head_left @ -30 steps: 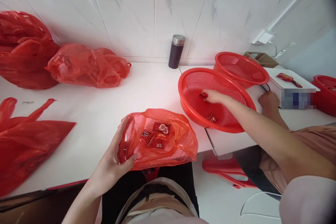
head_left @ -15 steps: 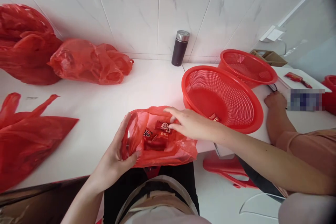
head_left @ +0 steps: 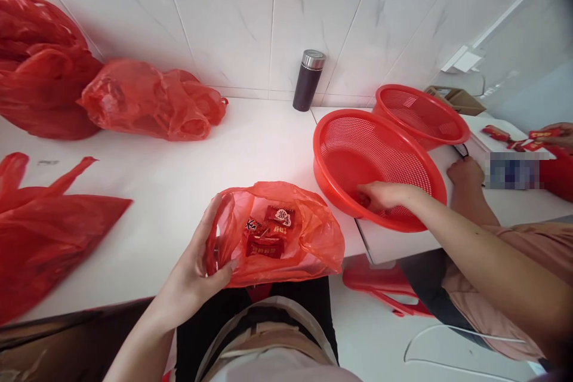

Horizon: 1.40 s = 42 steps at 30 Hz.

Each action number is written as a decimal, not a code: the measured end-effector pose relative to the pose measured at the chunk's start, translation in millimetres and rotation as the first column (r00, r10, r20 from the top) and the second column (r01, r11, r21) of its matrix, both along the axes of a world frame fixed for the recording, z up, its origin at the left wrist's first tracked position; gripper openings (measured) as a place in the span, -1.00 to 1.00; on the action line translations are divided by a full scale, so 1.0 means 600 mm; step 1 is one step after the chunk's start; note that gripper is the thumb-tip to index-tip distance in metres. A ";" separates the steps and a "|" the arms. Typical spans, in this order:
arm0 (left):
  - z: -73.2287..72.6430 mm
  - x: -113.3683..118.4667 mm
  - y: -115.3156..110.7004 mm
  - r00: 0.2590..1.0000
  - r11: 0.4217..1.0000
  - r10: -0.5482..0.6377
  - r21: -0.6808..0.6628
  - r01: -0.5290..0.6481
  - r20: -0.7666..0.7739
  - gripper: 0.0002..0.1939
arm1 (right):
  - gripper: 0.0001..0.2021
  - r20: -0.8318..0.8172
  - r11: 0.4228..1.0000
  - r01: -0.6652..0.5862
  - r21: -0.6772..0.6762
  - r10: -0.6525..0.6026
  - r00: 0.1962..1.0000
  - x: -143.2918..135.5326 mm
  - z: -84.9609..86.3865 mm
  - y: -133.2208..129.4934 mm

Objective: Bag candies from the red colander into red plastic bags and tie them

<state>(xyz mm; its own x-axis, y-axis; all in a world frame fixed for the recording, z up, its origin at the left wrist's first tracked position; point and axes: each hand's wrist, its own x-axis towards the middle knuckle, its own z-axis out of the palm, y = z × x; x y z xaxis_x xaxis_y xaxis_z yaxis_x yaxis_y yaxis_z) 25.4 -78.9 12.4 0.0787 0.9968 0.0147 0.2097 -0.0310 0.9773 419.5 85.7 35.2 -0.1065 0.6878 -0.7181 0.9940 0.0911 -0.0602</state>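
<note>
My left hand (head_left: 194,268) grips the left side of a red plastic bag (head_left: 320,250), thumb at the front rim and fingers along the outside. The bag's mouth gapes upward. Inside lie several small red packets (head_left: 280,216) with white and gold printed characters. My right hand (head_left: 385,196) reaches into a large red perforated basket (head_left: 380,152) on the right. Its fingers are curled down at the basket's bottom, around a small red packet that they mostly hide.
Red plastic bags (head_left: 147,101) lie at the left and back. A dark flask (head_left: 308,80) stands by the tiled wall. Behind the large basket is another red basket (head_left: 423,113). A co-worker's arm (head_left: 470,185) rests at the right, near a red stool (head_left: 380,289).
My right hand has left the bag's mouth and moved right into the large basket, onto the packet there. My left hand keeps its hold. Another hand with red packets appears at far right.
</note>
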 end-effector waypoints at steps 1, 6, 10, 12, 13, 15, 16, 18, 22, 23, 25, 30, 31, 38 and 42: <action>0.000 0.000 0.000 1.000 1.000 -0.001 -0.006 0.001 0.005 -0.15 | -0.78 -0.028 1.000 -0.001 0.024 0.002 1.000 0.000 0.008 0.003; -0.001 -0.002 0.002 1.000 1.000 -0.006 -0.009 0.006 0.002 -0.16 | -0.90 -0.567 0.910 0.258 0.324 -0.032 0.823 -0.064 0.101 -0.011; 0.000 -0.001 0.004 1.000 1.000 -0.017 -0.011 0.017 -0.023 -0.15 | -0.83 -0.926 0.945 0.305 0.120 -0.004 0.376 -0.166 0.135 -0.065; 0.003 0.002 0.002 1.000 1.000 0.010 0.002 -0.010 -0.012 -0.14 | -0.87 -0.936 0.979 0.191 0.067 -0.004 0.353 -0.206 0.123 -0.092; 0.005 0.003 0.001 1.000 1.000 0.022 0.009 -0.022 -0.002 -0.14 | -0.85 -0.919 0.989 0.131 0.074 0.017 0.395 -0.219 0.114 -0.104; 0.009 0.004 -0.003 0.999 0.999 0.033 0.007 -0.033 0.010 -0.14 | -0.78 -0.833 0.988 -0.002 0.155 0.132 0.537 -0.233 0.094 -0.126; 0.010 0.003 -0.005 0.999 0.999 0.038 -0.001 -0.038 0.011 -0.14 | -0.76 -0.760 0.973 -0.073 0.217 0.215 0.614 -0.233 0.084 -0.137; 0.013 -0.001 -0.009 0.999 0.998 0.053 -0.032 -0.053 0.009 -0.15 | -0.80 -0.592 0.920 -0.193 0.342 0.370 0.716 -0.225 0.066 -0.156; 0.011 -0.009 -0.008 0.992 0.985 0.122 -0.123 -0.118 0.025 -0.16 | -0.90 -0.427 0.822 -0.214 0.527 0.474 0.770 -0.191 0.040 -0.187; 0.009 -0.012 -0.006 0.988 0.979 0.154 -0.138 -0.149 0.026 -0.17 | -0.89 -0.419 0.810 -0.200 0.551 0.476 0.773 -0.182 0.039 -0.191; 0.004 -0.018 0.001 0.974 0.964 0.224 -0.153 -0.215 0.040 -0.16 | -0.83 -0.405 0.804 -0.205 0.558 0.479 0.779 -0.167 0.052 -0.194; 0.036 -0.047 0.035 0.876 0.904 0.426 -0.134 -0.405 0.228 -0.39 | -0.69 -0.396 0.724 -0.116 0.680 0.496 0.772 -0.150 0.159 -0.163; 0.055 -0.052 0.047 0.836 0.883 0.461 -0.060 -0.466 0.298 -0.53 | -0.69 -0.415 0.651 0.005 0.759 0.478 0.774 -0.149 0.182 -0.152; 0.228 -0.033 0.111 0.841 0.631 0.372 0.558 -0.539 0.392 -0.82 | -0.79 -0.755 0.594 0.492 0.637 0.349 0.556 -0.150 0.224 -0.074; 0.265 -0.013 0.114 0.876 0.650 0.421 0.596 -0.472 0.234 -0.79 | -0.79 -0.847 0.685 0.527 0.503 0.268 0.459 -0.158 0.219 -0.058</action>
<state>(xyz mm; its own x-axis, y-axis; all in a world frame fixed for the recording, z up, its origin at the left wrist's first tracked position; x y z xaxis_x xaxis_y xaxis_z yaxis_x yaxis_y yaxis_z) 17.3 -10.4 171.1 -0.3996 0.6716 0.6239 0.2948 -0.5502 0.7812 324.6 50.7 166.3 -0.1996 0.9290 0.3115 0.4613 0.3696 -0.8066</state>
